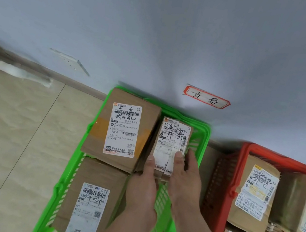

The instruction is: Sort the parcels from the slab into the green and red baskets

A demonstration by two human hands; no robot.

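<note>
A small, stiff, seemingly light parcel is gripped at its near end by the left hand and right hand, thumbs pressed on top, inside the green basket.

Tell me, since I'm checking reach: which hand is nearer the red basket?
Right. The right hand grips the small parcel on the side toward the red basket; the left hand holds it on the far side.
</note>
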